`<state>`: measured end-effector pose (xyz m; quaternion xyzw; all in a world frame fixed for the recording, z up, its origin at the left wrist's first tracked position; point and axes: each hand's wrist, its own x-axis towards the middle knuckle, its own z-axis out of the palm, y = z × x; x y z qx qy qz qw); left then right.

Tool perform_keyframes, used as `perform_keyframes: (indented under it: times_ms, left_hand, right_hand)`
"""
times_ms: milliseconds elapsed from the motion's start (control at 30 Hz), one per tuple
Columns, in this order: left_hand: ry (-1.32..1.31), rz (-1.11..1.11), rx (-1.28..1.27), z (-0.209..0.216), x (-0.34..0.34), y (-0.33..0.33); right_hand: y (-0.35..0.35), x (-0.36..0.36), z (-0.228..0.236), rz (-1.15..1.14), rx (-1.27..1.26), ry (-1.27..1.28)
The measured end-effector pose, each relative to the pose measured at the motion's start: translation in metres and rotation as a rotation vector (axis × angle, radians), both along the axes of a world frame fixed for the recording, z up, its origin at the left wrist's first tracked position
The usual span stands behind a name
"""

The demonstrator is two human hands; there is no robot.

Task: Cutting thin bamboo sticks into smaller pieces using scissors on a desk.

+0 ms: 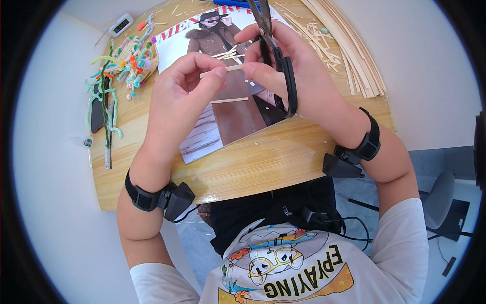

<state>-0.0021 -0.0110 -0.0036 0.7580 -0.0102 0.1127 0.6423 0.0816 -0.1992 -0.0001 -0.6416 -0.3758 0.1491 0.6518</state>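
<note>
A short, thin wooden strip spans the gap between my hands. My left hand pinches one end between thumb and fingers. The other end meets the thumb and fingertip of my right hand, which also carries a pair of black-handled scissors hooked over the fingers, blades pointing away from me. Under both hands lies a magazine with a person in a brown coat on its cover. One loose strip rests on the cover, and a small heap of cut strips lies farther up.
Long wooden strips are stacked along the table's right side, beside scattered short pieces. At the left are colourful fuzzy pipe cleaners, a dark phone, a ruler and a small digital clock. Something blue lies at the far edge.
</note>
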Motion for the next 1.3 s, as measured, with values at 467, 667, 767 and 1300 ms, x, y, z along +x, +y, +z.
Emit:
perform_keyframes:
  times_ms: [467, 667, 767, 1300]
  left_hand:
    - [0.021, -0.088, -0.022, -0.002, 0.002, 0.002]
    - [-0.088, 0.118, 0.009, 0.006, 0.003, 0.009]
    - [-0.199, 0.117, -0.038, 0.005, 0.002, 0.014]
    - [-0.161, 0.103, 0.126, 0.006, -0.003, -0.002]
  right_hand:
    - [-0.001, 0.000, 0.003, 0.082, 0.019, 0.055]
    - [-0.002, -0.002, 0.004, 0.066, -0.020, 0.057]
    - [-0.001, -0.004, 0.004, 0.059, -0.164, -0.009]
    - [-0.001, -0.015, 0.009, 0.181, -0.227, 0.211]
